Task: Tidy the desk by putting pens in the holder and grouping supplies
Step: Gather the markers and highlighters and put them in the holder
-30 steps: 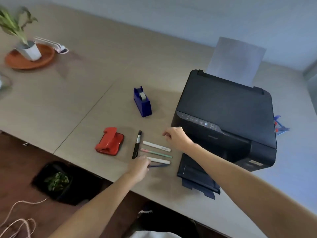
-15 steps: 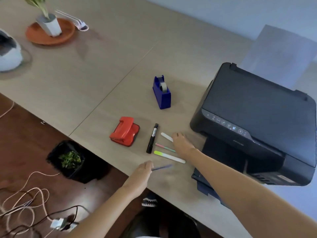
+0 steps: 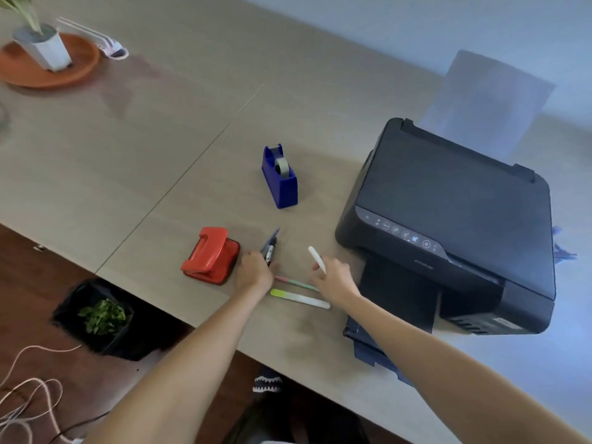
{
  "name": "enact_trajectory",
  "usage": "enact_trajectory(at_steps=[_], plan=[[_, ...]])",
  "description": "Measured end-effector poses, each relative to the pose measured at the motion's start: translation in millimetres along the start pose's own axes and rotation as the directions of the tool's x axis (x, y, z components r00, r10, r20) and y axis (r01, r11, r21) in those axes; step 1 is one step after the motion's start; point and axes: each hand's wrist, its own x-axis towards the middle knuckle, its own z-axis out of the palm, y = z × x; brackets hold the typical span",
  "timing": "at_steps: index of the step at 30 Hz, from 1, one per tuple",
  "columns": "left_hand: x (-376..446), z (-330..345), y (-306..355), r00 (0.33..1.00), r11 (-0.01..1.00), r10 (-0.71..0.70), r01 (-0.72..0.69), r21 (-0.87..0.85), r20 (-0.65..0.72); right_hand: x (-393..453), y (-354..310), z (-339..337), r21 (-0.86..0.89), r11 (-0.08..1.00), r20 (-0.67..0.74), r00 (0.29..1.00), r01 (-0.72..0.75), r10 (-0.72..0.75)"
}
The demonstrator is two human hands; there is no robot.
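Pens left on the desk [image 3: 160, 129], a pink-green one [image 3: 296, 282] and a yellow-white one [image 3: 299, 298], lie crosswise near its front edge between the left hand [image 3: 256, 272], clamped on a black marker [image 3: 270, 249] and blue pen [image 3: 272, 237], and the right hand [image 3: 334, 277], clamped on a white pen [image 3: 316, 257].

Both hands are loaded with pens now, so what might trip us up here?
1. The left hand grips a blue pen and the black marker together; one may slip out.
2. Two highlighters lie near the desk edge; a passing forearm might roll them off.
3. No pen holder is in view.
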Motion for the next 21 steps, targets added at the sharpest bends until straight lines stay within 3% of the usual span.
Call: enact_trajectory(at_steps=[4, 9, 13, 17, 21], plan=[[10.6, 6.8, -3.5, 0.998, 0.994, 0.066, -0.064, 0.092, -0.016, 0.9, -4.8, 8.1, -0.067, 0.998, 0.072, 0.997, 0.014, -0.009], [-3.7, 4.2, -20.3, 0.984, 0.985, 0.156, -0.161, -0.059, -0.080, 9.3, -7.2, 22.0, -0.240, 0.970, 0.138, 0.990, 0.024, 0.010], [-34.2, -4.7, -39.6, 0.936, 0.924, 0.326, -0.345, -0.166, -0.132, 15.5, -7.2, 24.8, -0.279, 0.960, 0.158, 0.987, 0.038, 0.007], [-53.2, -2.0, -46.9, 0.901, 0.897, 0.431, -0.422, -0.128, 0.054, 24.1, -2.7, 20.1, -0.326, 0.943, 0.180, 0.984, 0.071, -0.012], [-49.1, 11.7, -31.5, 0.870, 0.881, 0.465, -0.472, 0.008, 0.166, 23.9, -9.5, -5.5, -0.139, 0.990, 0.107, 0.993, -0.027, 0.042]])
